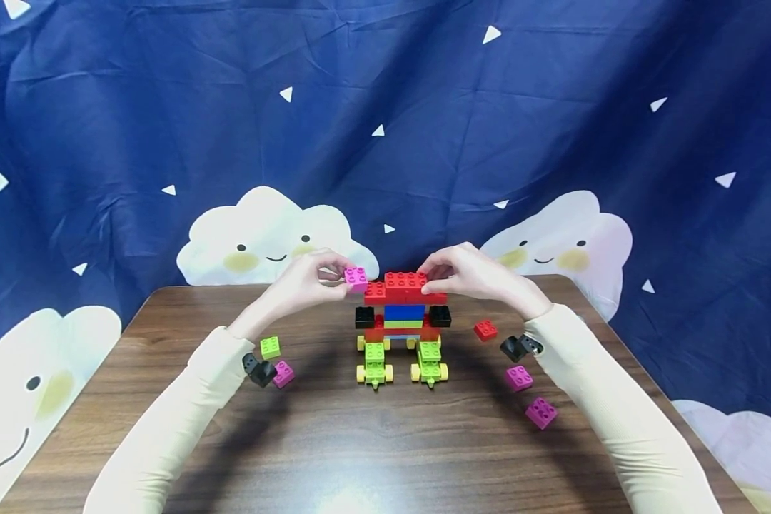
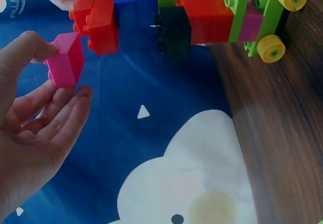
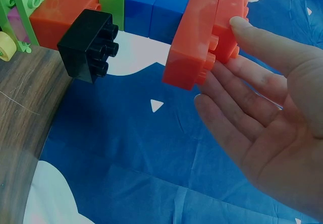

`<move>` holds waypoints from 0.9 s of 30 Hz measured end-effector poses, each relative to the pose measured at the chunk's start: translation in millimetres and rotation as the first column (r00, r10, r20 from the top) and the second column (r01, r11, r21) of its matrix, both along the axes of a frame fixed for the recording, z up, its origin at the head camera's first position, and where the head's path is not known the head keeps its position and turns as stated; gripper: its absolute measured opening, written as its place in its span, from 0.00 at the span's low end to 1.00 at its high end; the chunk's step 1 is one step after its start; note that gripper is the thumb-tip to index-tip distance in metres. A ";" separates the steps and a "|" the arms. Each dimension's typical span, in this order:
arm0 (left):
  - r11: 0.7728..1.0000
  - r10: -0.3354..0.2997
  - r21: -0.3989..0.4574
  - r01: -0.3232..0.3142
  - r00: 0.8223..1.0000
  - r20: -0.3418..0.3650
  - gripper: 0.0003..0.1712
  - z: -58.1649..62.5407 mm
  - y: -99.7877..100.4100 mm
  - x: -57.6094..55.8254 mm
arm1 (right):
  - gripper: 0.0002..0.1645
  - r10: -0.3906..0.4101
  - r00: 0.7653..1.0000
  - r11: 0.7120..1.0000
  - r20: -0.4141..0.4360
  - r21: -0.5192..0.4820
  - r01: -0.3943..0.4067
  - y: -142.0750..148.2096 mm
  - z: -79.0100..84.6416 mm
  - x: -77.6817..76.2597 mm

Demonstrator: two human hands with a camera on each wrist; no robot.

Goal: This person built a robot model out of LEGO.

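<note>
My left hand (image 1: 308, 284) pinches a pink building brick (image 1: 355, 279) between thumb and fingers, just left of a tall brick model. In the left wrist view this pink brick (image 2: 68, 62) stands a small gap away from the model's red top. With its thumb and fingertips, my right hand (image 1: 465, 273) holds the right end of the topmost red brick (image 1: 403, 284). Below it come a wider red row, blue bricks (image 1: 404, 314), a thin green layer and more red. A black brick (image 1: 364, 317) sticks out on each side. Green wheeled pieces (image 1: 375, 363) form the feet.
Left of the model lie a lime green brick (image 1: 270, 348) and a magenta brick (image 1: 283, 373). To its right are a red brick (image 1: 485, 329) and two magenta bricks (image 1: 519, 378). The wooden table (image 1: 334, 442) ends at a blue cloud-patterned curtain (image 1: 385, 157).
</note>
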State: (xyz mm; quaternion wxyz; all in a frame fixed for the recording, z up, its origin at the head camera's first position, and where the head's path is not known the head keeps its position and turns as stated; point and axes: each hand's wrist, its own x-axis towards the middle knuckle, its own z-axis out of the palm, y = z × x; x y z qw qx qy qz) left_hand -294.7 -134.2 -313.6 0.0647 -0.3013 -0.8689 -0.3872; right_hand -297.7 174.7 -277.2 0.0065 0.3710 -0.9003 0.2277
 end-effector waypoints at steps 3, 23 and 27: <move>1.000 -0.022 0.000 0.022 1.000 -0.004 0.17 -0.8 1.8 0.0 | 0.18 -0.001 1.000 1.000 -0.005 0.003 0.001 0.2 -0.5 -0.1; 0.999 -0.041 -0.017 0.042 0.998 0.054 0.17 -5.9 13.9 -3.7 | 0.18 0.002 1.000 1.000 -0.002 0.008 -0.002 -0.9 1.0 1.3; 0.999 -0.051 -0.001 0.052 0.996 0.069 0.17 -5.6 14.8 -2.5 | 0.18 0.002 1.000 1.000 0.001 0.007 -0.002 -1.0 1.4 1.9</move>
